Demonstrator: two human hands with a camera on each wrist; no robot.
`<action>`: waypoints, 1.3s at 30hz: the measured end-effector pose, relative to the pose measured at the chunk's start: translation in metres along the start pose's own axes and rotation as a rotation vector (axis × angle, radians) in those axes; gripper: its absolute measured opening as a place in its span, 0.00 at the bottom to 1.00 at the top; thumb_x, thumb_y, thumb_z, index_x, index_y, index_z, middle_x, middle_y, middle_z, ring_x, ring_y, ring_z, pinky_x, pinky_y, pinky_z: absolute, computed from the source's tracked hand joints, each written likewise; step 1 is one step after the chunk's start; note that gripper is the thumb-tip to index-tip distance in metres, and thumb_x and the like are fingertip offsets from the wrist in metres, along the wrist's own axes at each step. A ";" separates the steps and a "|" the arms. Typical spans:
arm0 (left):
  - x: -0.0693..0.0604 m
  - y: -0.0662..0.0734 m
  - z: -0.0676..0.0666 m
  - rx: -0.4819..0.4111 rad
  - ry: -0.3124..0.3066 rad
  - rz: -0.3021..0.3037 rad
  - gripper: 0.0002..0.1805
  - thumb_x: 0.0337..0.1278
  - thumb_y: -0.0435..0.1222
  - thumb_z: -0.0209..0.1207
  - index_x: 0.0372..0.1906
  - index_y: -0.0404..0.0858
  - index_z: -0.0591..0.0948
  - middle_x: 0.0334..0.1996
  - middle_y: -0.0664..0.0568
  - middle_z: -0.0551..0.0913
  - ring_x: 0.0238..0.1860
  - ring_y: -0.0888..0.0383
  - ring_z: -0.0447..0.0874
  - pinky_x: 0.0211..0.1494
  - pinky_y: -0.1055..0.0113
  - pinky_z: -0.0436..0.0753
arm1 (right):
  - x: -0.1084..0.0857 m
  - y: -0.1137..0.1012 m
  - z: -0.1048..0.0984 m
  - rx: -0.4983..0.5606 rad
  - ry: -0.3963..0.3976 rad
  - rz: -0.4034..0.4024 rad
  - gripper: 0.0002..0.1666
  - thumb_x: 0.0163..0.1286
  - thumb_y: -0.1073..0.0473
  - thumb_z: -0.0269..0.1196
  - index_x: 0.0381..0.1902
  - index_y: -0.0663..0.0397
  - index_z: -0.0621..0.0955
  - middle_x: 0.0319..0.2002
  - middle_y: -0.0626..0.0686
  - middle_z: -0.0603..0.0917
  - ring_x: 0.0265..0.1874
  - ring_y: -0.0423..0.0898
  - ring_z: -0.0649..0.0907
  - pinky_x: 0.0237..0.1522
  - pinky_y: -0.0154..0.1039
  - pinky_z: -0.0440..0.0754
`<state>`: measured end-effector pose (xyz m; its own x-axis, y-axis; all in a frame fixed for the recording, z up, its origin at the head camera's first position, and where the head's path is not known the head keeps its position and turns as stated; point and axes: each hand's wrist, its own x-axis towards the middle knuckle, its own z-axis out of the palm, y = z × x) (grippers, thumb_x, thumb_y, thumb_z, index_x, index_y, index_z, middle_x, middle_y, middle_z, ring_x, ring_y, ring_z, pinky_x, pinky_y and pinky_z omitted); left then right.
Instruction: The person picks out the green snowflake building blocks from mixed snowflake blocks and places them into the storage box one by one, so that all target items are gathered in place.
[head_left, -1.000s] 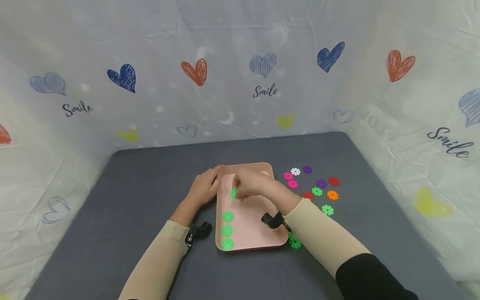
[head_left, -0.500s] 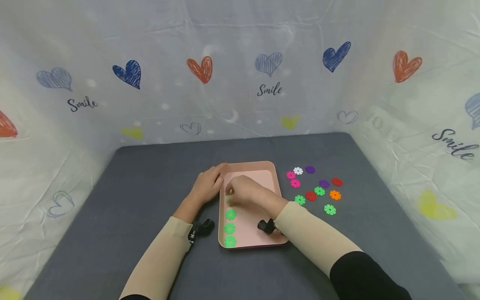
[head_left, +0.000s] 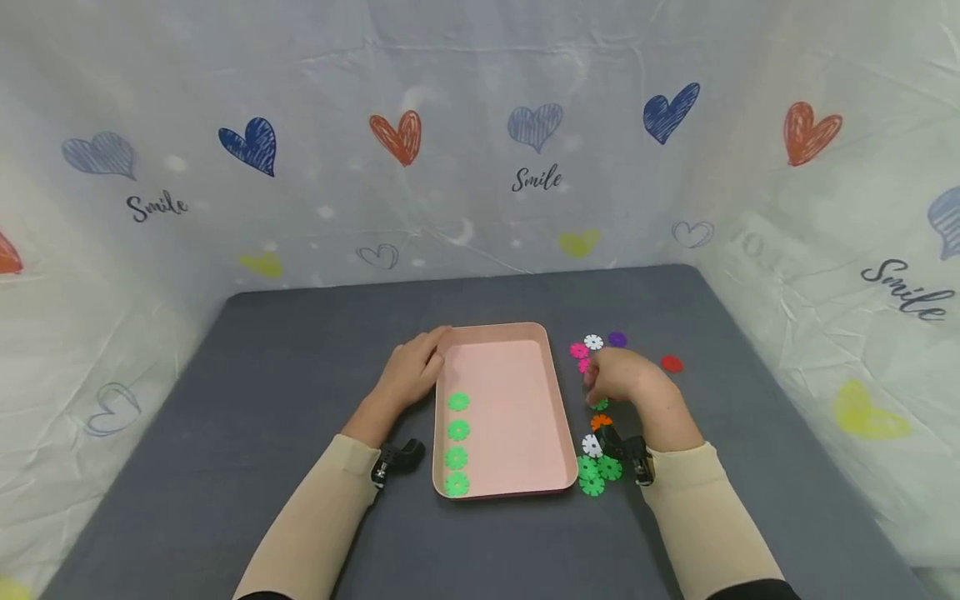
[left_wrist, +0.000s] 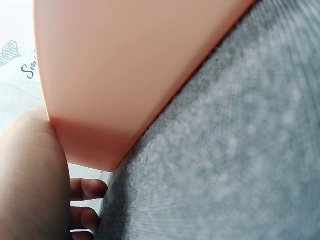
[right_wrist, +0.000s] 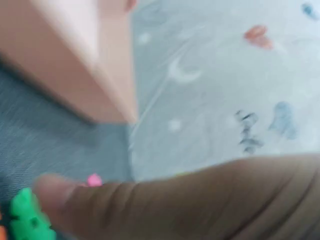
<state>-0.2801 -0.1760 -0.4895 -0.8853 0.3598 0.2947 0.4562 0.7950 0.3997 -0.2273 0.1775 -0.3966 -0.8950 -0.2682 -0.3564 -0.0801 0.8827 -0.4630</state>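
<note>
On the grey table (head_left: 322, 350): pink tray (head_left: 517, 417), left hand (head_left: 414, 369) laid relaxed at its far-left corner. Inside, along the left side: four green discs (head_left: 458, 430) in a column. Right of the tray: right hand (head_left: 624, 375) over a green disc (head_left: 600, 405), pinching or only touching, I cannot tell. Possible faults: thin disc slipping; neighbouring orange disc (head_left: 602, 422) dragged along; column jogged, should the left hand shift the tray.

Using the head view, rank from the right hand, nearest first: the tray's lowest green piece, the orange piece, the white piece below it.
1. Orange piece: below the right hand.
2. White piece: below the orange one.
3. Lowest green piece: inside the tray, at its near left corner.
</note>
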 end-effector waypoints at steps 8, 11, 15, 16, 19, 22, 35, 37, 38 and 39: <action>-0.001 -0.001 -0.002 0.004 -0.005 0.004 0.30 0.72 0.40 0.40 0.76 0.42 0.70 0.64 0.41 0.79 0.61 0.41 0.79 0.64 0.39 0.72 | 0.013 0.023 0.010 -0.092 0.002 0.116 0.21 0.55 0.56 0.78 0.18 0.52 0.75 0.22 0.49 0.72 0.24 0.46 0.72 0.31 0.44 0.74; 0.000 0.000 0.000 0.004 -0.008 0.000 0.30 0.72 0.40 0.40 0.76 0.42 0.70 0.64 0.41 0.79 0.61 0.41 0.79 0.63 0.40 0.72 | 0.012 0.025 0.001 0.007 0.011 0.063 0.25 0.60 0.57 0.75 0.15 0.49 0.69 0.17 0.47 0.67 0.19 0.43 0.67 0.25 0.40 0.68; 0.000 0.003 0.001 -0.002 0.001 -0.004 0.29 0.73 0.39 0.42 0.76 0.43 0.70 0.63 0.41 0.80 0.61 0.41 0.79 0.64 0.39 0.72 | 0.009 0.012 -0.020 0.217 0.031 -0.050 0.16 0.66 0.60 0.69 0.24 0.56 0.74 0.18 0.49 0.73 0.18 0.45 0.73 0.27 0.42 0.72; 0.001 0.003 0.001 -0.004 0.001 -0.004 0.29 0.73 0.38 0.42 0.76 0.43 0.70 0.63 0.41 0.80 0.61 0.41 0.79 0.64 0.39 0.72 | 0.010 0.005 -0.025 0.263 0.034 -0.083 0.12 0.67 0.61 0.69 0.29 0.59 0.76 0.20 0.51 0.76 0.20 0.48 0.77 0.29 0.44 0.76; 0.001 0.003 0.001 -0.002 0.005 -0.001 0.29 0.73 0.38 0.43 0.76 0.43 0.71 0.63 0.41 0.80 0.61 0.41 0.79 0.63 0.40 0.72 | 0.016 -0.022 -0.032 0.389 0.043 -0.163 0.13 0.68 0.62 0.69 0.46 0.64 0.79 0.30 0.56 0.84 0.30 0.57 0.86 0.40 0.48 0.84; 0.000 0.002 0.000 -0.001 0.007 -0.002 0.29 0.73 0.38 0.42 0.76 0.43 0.71 0.63 0.42 0.80 0.60 0.41 0.80 0.63 0.40 0.73 | 0.025 -0.053 -0.030 0.473 0.041 -0.217 0.17 0.70 0.64 0.68 0.54 0.65 0.81 0.39 0.58 0.86 0.37 0.57 0.88 0.44 0.47 0.86; -0.001 0.000 -0.002 -0.008 -0.022 -0.011 0.30 0.73 0.38 0.42 0.76 0.43 0.70 0.57 0.42 0.82 0.47 0.44 0.82 0.50 0.45 0.76 | 0.087 -0.130 0.042 0.121 -0.087 -0.272 0.17 0.67 0.69 0.68 0.54 0.59 0.86 0.45 0.54 0.88 0.24 0.41 0.75 0.33 0.33 0.72; -0.001 0.000 -0.002 -0.012 -0.032 -0.016 0.30 0.73 0.39 0.42 0.77 0.43 0.69 0.60 0.42 0.81 0.51 0.44 0.82 0.53 0.45 0.75 | 0.094 -0.131 0.052 0.055 -0.062 -0.292 0.16 0.67 0.68 0.69 0.52 0.57 0.87 0.49 0.52 0.87 0.28 0.42 0.76 0.36 0.34 0.73; -0.001 0.000 -0.002 -0.016 -0.037 -0.017 0.30 0.74 0.39 0.41 0.77 0.44 0.69 0.60 0.42 0.81 0.51 0.44 0.82 0.53 0.44 0.75 | 0.096 -0.131 0.056 0.022 -0.047 -0.308 0.15 0.67 0.67 0.69 0.51 0.56 0.88 0.50 0.52 0.87 0.32 0.42 0.78 0.37 0.34 0.74; -0.001 0.000 -0.002 -0.019 -0.041 -0.015 0.30 0.74 0.40 0.41 0.77 0.44 0.68 0.60 0.42 0.81 0.50 0.44 0.82 0.53 0.44 0.75 | 0.098 -0.131 0.060 -0.001 -0.029 -0.326 0.14 0.66 0.67 0.70 0.50 0.56 0.88 0.50 0.52 0.87 0.34 0.43 0.80 0.39 0.35 0.75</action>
<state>-0.2793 -0.1775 -0.4886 -0.8950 0.3677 0.2524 0.4437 0.7915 0.4203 -0.2780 0.0129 -0.4193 -0.8091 -0.5478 -0.2126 -0.3610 0.7489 -0.5558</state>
